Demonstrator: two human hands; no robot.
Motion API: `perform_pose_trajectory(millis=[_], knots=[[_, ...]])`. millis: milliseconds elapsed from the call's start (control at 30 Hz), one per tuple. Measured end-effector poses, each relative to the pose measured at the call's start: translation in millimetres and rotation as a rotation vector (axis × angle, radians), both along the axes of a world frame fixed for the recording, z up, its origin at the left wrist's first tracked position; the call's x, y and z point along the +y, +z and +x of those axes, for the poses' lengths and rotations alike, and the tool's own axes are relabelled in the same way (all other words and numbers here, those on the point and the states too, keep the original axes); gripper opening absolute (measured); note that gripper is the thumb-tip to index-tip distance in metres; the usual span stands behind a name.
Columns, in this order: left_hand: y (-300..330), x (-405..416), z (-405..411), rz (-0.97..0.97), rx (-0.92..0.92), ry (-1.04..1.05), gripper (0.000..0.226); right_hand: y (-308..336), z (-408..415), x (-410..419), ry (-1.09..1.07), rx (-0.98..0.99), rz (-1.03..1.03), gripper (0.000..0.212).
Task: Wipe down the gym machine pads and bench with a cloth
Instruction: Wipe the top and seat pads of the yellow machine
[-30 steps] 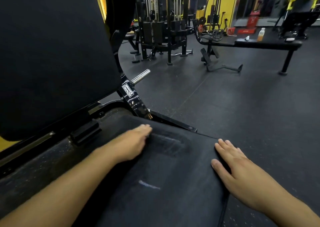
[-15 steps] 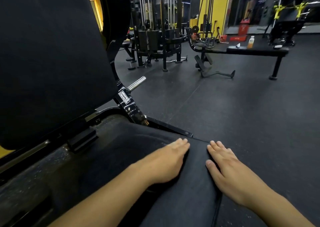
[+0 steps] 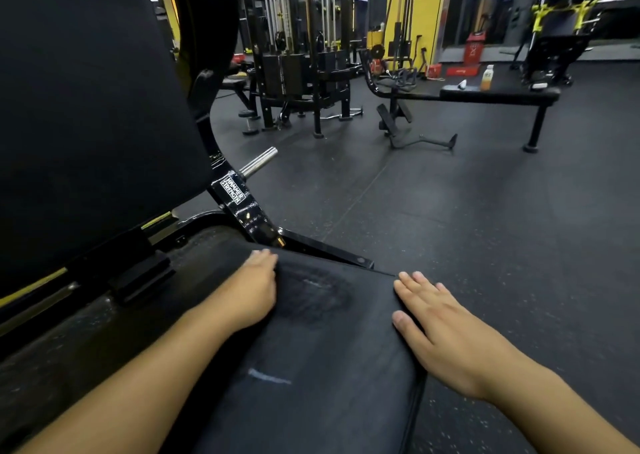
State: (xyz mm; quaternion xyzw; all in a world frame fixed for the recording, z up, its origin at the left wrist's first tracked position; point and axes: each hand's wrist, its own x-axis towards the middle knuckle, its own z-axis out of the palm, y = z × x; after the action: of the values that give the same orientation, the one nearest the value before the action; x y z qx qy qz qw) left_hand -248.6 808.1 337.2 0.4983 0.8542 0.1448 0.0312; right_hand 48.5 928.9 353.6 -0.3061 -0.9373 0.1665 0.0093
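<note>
The black seat pad (image 3: 311,401) of a gym machine fills the lower middle of the head view, and its big black back pad (image 3: 86,107) rises at the left. My left hand (image 3: 252,287) presses flat on the far part of the seat pad, slightly blurred. A darker smeared patch (image 3: 311,294) lies on the pad just right of it. I see no cloth clearly; one may be hidden under this hand. My right hand (image 3: 440,332) rests flat on the seat pad's right edge with its fingers straight.
A chrome peg (image 3: 259,162) sticks out of the machine's black frame behind the seat. Black rubber floor (image 3: 485,228) spreads to the right. Farther back stand a cable machine (image 3: 301,72) and a flat bench (image 3: 502,95) with a bottle (image 3: 487,77) on it.
My left hand slid right across the seat pad to near my right hand, then back left. The right hand stayed on the pad's edge.
</note>
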Motion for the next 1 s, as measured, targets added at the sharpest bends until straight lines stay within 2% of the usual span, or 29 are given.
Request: perform_pose_trajectory(millis=[167,267,367,500,633,767,900,1000], knots=[[11.2,36.3,89.5,0.016,-0.041,-0.395,0.052,4.5,3.6,8.8,-0.048,-0.009,-0.020,0.061],[9.6,25.4,91.6,-0.032,-0.006,-0.531,0.055,2.1,0.6,9.1,-0.055,-0.016,-0.020,0.060],[4.9,9.3,42.0,-0.080,0.060,-0.461,0.057,-0.9,-1.5,9.2,-0.056,-0.010,-0.012,0.061],[1.6,-11.4,-45.0,-0.155,0.019,-0.144,0.056,-3.1,0.3,8.4,-0.054,0.009,-0.012,0.061],[3.7,3.1,-54.0,-0.133,-0.006,0.016,0.053,-2.4,7.7,5.3,-0.039,0.020,-0.011,0.061],[5.6,33.3,1.7,-0.010,-0.028,-0.107,0.050,-0.9,12.9,3.7,-0.036,0.023,-0.021,0.060],[4.0,44.2,62.0,-0.019,-0.035,-0.383,0.053,0.9,11.4,6.3,-0.029,0.027,-0.027,0.060],[3.2,35.7,74.5,-0.030,-0.050,-0.502,0.056,1.1,8.3,8.7,-0.030,0.020,-0.032,0.060]])
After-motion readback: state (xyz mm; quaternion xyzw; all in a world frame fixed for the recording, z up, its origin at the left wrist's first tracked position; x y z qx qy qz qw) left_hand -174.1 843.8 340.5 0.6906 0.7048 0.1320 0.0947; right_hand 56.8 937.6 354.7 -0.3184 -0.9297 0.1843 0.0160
